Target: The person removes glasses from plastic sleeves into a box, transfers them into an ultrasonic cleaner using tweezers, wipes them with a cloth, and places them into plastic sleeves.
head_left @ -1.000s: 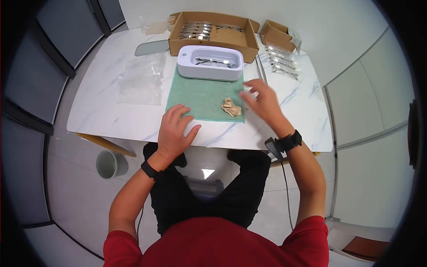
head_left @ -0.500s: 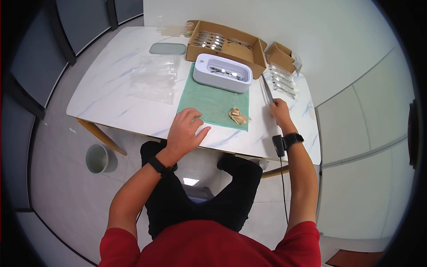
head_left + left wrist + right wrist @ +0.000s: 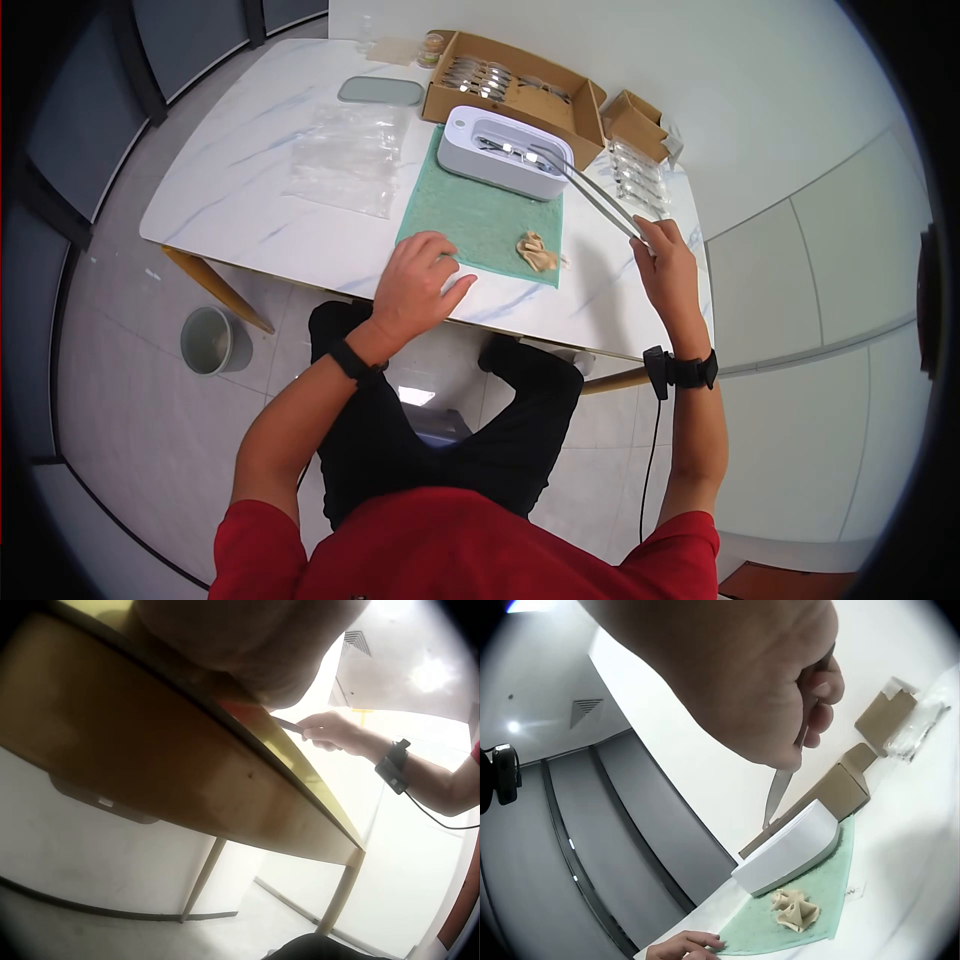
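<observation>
My right hand pinches long metal tweezers near their rear end. The two tips reach over the right part of the white cleaner tub, where glasses lie inside. In the right wrist view the tweezers slant down from my fingers toward the tub. My left hand rests with relaxed, slightly bent fingers at the front left edge of the green cloth, holding nothing. A crumpled beige piece lies on the cloth's right front part.
Behind the tub stands a cardboard box with several glasses. At the right are a small box and bagged glasses. Clear plastic bags and a grey lid lie left; a bin stands on the floor.
My right hand took hold of the tweezers at the table's right side, then lifted them and swung their tips over the tub. My left hand has barely moved.
</observation>
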`<move>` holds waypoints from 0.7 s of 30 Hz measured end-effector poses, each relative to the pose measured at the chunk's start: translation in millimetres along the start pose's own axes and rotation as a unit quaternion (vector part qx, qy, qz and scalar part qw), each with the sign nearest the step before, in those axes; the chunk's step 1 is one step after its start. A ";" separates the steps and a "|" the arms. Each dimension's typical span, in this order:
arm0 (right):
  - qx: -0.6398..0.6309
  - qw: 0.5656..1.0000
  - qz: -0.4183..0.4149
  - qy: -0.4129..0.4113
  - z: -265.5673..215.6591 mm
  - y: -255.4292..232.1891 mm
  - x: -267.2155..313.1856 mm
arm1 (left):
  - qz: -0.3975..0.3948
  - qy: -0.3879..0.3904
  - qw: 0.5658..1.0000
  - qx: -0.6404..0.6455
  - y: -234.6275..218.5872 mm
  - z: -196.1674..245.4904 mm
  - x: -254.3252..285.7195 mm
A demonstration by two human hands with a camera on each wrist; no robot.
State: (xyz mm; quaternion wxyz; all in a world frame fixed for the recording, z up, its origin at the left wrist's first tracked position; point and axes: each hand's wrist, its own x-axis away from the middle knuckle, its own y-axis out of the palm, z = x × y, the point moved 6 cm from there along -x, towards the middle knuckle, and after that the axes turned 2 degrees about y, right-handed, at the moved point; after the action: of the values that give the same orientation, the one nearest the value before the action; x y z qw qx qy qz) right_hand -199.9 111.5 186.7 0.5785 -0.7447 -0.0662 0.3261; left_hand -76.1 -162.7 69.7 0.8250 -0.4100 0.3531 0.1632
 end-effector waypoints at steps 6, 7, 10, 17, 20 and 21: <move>0.073 0.996 0.011 -0.048 -14.7 2.6 -15.3 | -0.006 0.000 1.000 0.001 1.0 -0.3 0.4; 0.074 0.996 0.012 -0.046 -16.0 3.2 -17.9 | -0.009 -0.001 1.000 0.000 1.0 -0.2 0.4; 0.110 0.992 0.000 -0.055 -19.9 9.5 -27.3 | -0.011 -0.001 1.000 -0.001 1.2 0.7 -0.1; 0.103 0.991 -0.015 -0.080 -20.4 24.8 -43.9 | -0.010 0.000 1.000 0.005 0.5 -0.3 1.0; 0.079 0.995 -0.011 -0.059 -14.2 22.7 -42.7 | -0.002 0.006 1.000 0.008 1.5 -1.3 1.9; 0.060 0.997 0.004 -0.049 -12.3 20.2 -41.0 | -0.002 0.005 1.000 0.008 1.4 -2.3 2.2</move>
State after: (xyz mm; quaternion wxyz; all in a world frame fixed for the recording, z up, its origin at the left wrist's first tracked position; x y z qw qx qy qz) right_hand -230.5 75.5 186.6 0.6165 -0.6924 -0.0717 0.3680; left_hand -76.4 -163.7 66.4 0.8268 -0.4051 0.3574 0.1569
